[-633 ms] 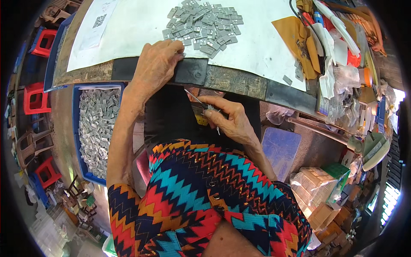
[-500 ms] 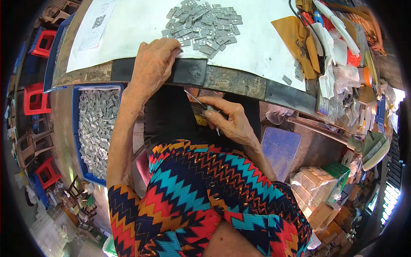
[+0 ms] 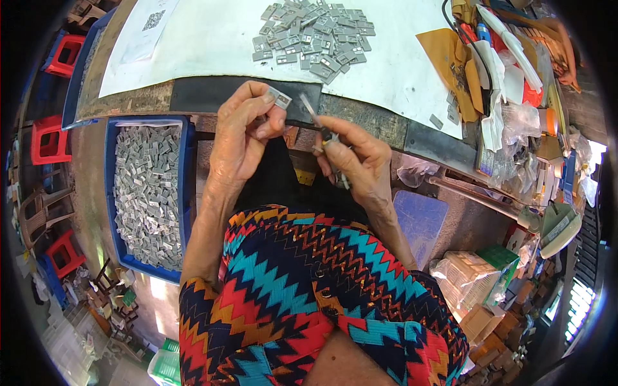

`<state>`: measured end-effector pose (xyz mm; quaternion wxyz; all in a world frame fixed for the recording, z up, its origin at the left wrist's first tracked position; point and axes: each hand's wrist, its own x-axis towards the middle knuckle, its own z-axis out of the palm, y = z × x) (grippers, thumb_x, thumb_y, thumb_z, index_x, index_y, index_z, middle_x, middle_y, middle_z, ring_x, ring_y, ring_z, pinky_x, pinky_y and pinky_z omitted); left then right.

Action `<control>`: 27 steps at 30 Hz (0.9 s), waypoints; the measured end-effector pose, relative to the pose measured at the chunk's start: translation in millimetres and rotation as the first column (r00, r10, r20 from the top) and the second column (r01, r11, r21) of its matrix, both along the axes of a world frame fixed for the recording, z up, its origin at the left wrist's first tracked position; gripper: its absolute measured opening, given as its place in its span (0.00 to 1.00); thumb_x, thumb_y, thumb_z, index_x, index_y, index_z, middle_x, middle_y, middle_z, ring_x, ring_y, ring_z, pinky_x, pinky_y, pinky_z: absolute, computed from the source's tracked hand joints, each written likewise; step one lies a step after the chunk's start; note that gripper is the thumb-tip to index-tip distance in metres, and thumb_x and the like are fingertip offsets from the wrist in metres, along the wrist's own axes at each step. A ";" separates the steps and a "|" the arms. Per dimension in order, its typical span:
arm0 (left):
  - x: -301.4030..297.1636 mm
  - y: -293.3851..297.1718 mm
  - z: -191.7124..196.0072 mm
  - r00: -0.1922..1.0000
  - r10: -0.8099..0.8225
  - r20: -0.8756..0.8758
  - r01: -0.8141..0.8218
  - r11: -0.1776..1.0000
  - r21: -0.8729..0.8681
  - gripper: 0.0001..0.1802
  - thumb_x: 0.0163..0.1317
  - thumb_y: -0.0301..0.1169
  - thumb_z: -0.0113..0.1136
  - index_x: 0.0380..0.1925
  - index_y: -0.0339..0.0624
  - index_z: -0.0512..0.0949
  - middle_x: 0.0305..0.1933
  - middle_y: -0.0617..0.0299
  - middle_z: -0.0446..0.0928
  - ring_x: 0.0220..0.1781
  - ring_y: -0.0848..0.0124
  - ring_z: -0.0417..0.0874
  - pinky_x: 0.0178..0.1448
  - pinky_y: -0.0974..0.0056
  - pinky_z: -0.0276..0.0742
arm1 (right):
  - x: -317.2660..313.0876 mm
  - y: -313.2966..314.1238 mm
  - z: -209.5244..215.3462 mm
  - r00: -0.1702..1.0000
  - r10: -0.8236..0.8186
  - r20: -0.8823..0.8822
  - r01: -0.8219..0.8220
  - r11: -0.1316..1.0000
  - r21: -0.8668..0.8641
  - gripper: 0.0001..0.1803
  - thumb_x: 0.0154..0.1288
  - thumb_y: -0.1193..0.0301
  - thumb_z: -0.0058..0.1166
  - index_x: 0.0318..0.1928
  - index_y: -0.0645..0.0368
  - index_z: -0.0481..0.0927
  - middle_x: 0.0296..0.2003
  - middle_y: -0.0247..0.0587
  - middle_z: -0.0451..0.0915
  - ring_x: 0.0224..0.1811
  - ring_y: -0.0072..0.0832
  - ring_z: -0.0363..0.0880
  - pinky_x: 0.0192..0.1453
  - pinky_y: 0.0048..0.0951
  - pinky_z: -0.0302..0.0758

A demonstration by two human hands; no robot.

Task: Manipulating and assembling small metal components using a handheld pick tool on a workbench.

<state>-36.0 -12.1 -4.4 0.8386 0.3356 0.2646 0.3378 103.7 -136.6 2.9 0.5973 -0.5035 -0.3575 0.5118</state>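
My left hand pinches a small flat grey plastic piece with a little window in it, held above the table's front edge. Closed around a slim hand tool is my right hand; the tool's narrow metal blade points up toward the piece but stands apart from it. Fingers cover most of the tool's handle, so its exact kind is unclear. Beyond both hands, a heap of similar grey pieces lies on the white sheet covering the table.
A blue bin full of small grey parts stands at left below the table. Several grey pieces lie beside brown paper at right, near plastic bags. A blue stool and a lamp are at right; red stools line the left.
My left hand has come back from the heap's near edge toward me, with a grey piece now showing in its fingers. My right hand has risen slightly, bringing the blade closer to it.
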 end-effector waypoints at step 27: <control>-16.5 -33.9 -0.3 0.950 -0.252 -0.182 0.274 0.955 0.110 0.06 0.63 0.29 0.50 0.35 0.38 0.67 0.22 0.62 0.73 0.21 0.84 0.66 0.24 0.80 0.58 | -3.6 32.8 7.9 0.854 -0.034 0.519 -0.010 0.997 0.082 0.20 0.53 0.77 0.53 0.49 0.63 0.73 0.33 0.36 0.76 0.34 0.20 0.75 0.39 0.21 0.72</control>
